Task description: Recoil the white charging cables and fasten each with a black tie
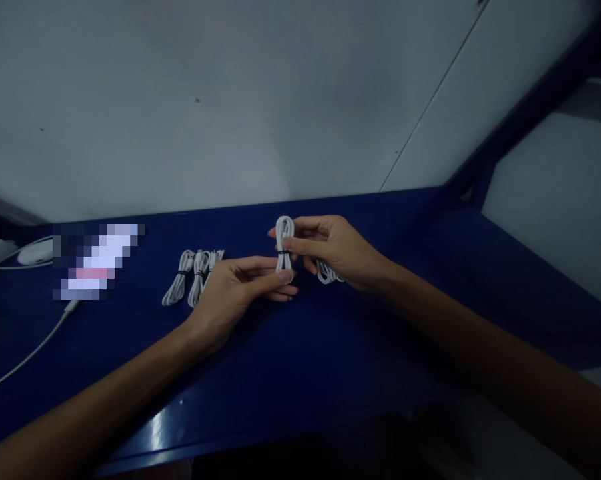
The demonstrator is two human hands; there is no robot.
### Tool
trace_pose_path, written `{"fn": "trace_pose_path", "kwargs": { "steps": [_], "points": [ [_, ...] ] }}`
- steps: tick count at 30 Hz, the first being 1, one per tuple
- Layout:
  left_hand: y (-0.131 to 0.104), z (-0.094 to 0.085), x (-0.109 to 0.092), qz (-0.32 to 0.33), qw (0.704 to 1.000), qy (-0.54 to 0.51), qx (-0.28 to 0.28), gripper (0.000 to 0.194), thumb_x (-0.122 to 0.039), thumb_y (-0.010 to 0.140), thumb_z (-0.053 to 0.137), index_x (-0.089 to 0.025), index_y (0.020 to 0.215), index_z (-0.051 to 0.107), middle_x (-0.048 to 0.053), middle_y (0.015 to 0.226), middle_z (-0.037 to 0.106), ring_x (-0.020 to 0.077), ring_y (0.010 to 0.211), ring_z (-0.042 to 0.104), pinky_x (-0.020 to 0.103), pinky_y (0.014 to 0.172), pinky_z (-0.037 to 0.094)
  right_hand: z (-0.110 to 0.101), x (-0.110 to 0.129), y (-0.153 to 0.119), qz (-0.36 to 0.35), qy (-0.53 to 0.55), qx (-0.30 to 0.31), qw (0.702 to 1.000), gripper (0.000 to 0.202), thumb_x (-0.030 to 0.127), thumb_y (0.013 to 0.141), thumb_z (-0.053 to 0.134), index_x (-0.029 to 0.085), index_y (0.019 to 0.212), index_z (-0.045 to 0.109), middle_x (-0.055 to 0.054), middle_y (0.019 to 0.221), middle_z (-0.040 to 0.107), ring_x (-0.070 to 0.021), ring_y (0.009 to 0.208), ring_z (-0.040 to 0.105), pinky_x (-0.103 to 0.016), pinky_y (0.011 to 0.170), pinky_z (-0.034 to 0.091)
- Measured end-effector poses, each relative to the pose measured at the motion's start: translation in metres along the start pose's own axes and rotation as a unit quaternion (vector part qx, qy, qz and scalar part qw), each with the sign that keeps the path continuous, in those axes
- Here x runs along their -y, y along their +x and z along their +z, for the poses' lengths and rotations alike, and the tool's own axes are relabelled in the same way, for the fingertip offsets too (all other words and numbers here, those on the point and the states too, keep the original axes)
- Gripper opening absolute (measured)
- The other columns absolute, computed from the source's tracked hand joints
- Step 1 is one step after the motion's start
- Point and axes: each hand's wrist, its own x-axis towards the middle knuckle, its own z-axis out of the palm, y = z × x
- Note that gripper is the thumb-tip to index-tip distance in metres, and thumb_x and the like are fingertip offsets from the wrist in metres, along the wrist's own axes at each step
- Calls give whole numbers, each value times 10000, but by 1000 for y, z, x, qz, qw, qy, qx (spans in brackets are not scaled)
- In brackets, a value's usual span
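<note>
A coiled white cable [284, 233], bound by a black tie round its middle, is held upright between both hands above the blue table [260, 373]. My left hand [240, 283] pinches its lower end between thumb and fingers. Near the tie, my right hand [330, 243] grips the upper part. Several more tied white cables [178, 280] lie side by side to the left, partly covered by my left hand. Beneath my right hand another white coil [329, 273] rests on the table, mostly hidden.
At the left lies a blurred-out phone-like device [98, 260] with a white cord [43, 341] plugged in. Beside it is a white rounded object [35, 252]. A pale wall [195, 147] rises behind the table; blue frame bars [510, 127] stand at the right.
</note>
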Motion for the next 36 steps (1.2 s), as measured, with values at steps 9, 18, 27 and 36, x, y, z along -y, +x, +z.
{"fn": "trace_pose_path", "kwargs": {
  "steps": [9,18,27,36],
  "points": [
    [1,0,-1,21,999,32,-26,322,-358,860,945,-155,1101,883,113,1041,873,255,937,838,368,895,674,1,-1,0,1,34,16,999,321,361,1002,814,233,1296,832,-68,1157,796,-80,659,567,-225,567,497],
    [-2,2,-4,42,995,72,-54,281,-372,869,930,-195,1085,894,94,1042,880,265,1004,820,407,968,648,5,1,-2,-6,42,-14,999,323,299,974,840,245,1292,835,-87,1295,773,-94,735,614,-232,584,512],
    [1,0,-1,33,998,40,-28,270,-360,877,923,-180,1076,890,111,1042,881,275,1000,834,443,1017,651,1,-5,2,-16,65,-37,997,380,267,867,925,207,1231,835,-41,1049,756,-107,734,598,-229,576,506],
    [2,-1,0,32,999,33,-20,264,-367,897,906,-175,1078,892,114,1049,881,265,974,837,432,1022,645,2,-6,3,-19,39,-54,998,356,276,898,893,204,1239,818,-53,1027,772,-135,789,650,-223,555,480]
  ]
}}
